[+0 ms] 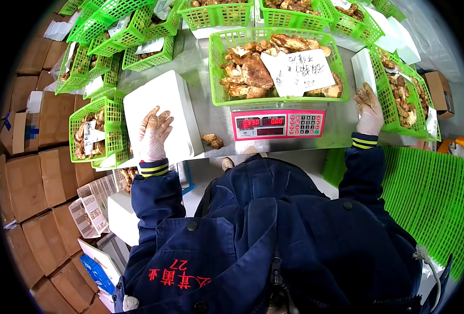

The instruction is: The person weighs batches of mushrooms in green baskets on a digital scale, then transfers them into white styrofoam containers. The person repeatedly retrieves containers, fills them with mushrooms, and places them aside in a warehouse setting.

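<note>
My left hand (154, 132), in a thin, dirt-stained glove, is held palm up with nothing in it, over a white foam box (179, 114). At the right, my right hand (368, 112) is gloved too and holds nothing; its fingers are raised beside a narrow white foam block (360, 67). Whether it touches the block I cannot tell. Between the hands, a green plastic basket (220, 100) of brown, matsutake-like mushrooms (251, 72) rests on a red-fronted digital scale (279, 125) with lit displays. Paper slips with handwriting (300, 72) lie on the mushrooms.
One loose mushroom (212, 141) lies on the metal table (198, 51) near its front edge. Labelled mushroom baskets line the back, the left (96, 133) and the right (400, 98). Stacked green baskets (424, 200) stand by my right elbow. Cardboard cartons (26, 182) fill the far left.
</note>
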Demonstrator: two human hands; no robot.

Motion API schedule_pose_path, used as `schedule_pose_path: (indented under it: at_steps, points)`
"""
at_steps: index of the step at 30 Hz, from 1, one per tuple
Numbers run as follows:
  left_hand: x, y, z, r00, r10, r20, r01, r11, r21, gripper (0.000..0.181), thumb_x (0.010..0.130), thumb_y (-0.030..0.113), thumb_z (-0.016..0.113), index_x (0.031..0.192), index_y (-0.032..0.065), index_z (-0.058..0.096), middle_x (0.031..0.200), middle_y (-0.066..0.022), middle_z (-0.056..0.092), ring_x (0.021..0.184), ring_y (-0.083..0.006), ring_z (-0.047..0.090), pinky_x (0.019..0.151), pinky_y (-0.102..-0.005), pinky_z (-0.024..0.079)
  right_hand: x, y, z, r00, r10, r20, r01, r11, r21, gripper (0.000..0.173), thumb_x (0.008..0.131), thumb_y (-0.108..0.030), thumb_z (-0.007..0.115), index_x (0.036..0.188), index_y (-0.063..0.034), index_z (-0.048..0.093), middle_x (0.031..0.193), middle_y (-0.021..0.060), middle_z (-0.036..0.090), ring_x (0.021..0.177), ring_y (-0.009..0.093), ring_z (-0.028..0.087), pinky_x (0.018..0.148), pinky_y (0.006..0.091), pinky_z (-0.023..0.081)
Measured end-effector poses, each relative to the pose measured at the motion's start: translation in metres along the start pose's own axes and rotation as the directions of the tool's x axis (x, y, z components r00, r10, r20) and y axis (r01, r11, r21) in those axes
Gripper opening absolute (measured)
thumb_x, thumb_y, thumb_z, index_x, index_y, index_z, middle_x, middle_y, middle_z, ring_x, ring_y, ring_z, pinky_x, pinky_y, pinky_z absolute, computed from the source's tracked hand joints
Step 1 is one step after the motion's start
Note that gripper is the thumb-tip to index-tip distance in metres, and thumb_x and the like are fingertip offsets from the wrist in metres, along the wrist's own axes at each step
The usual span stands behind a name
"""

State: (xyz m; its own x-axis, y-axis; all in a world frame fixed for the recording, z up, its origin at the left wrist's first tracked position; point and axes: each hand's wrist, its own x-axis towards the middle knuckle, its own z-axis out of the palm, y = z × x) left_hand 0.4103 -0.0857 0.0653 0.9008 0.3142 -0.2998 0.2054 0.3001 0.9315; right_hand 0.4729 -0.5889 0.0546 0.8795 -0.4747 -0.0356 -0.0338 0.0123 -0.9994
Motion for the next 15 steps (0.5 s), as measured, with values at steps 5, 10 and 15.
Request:
schedule_pose_path:
  at_steps: [5,10,15]
  points:
    - [-0.001,0.001,0.003,1.000,-0.017,0.000,0.017,1.000,0.023,0.037,0.090,0.029,0.052,0.118,0.0057,0.053,0.104,-0.0126,0.062,0.095,-0.0214,0.060,0.078,-0.0286,0.047,-0.005,-0.003,-0.004,1.000,0.003,-0.024,-0.003,1.000,-0.002,0.053,0.075,0.010,0.036,0.123,-0.0060,0.052,0.107,0.0064,0.060,0.087,0.012,0.058,0.079,0.0220,0.039]
    - [-0.007,-0.003,0.018,0.999,-0.018,0.035,0.014,0.995,0.099,0.039,0.089,0.031,0.052,0.118,0.0057,0.053,0.104,-0.0131,0.061,0.094,-0.0220,0.060,0.083,-0.0316,0.045,-0.003,0.003,-0.014,1.000,0.012,-0.016,-0.012,0.999,-0.037,0.051,0.076,0.008,0.037,0.124,-0.0031,0.050,0.108,0.0088,0.060,0.088,0.013,0.058,0.078,0.0213,0.040]
    - [-0.041,-0.037,0.054,0.927,-0.112,0.358,0.153,0.984,-0.089,0.032,0.090,0.020,0.051,0.115,0.0009,0.052,0.100,-0.0155,0.061,0.090,-0.0194,0.061,0.079,-0.0291,0.048,-0.022,-0.006,-0.003,0.996,-0.080,-0.037,0.077,0.995,-0.070,0.041,0.083,0.002,0.047,0.124,-0.0012,0.049,0.110,0.0134,0.058,0.091,0.017,0.057,0.082,0.0251,0.044]
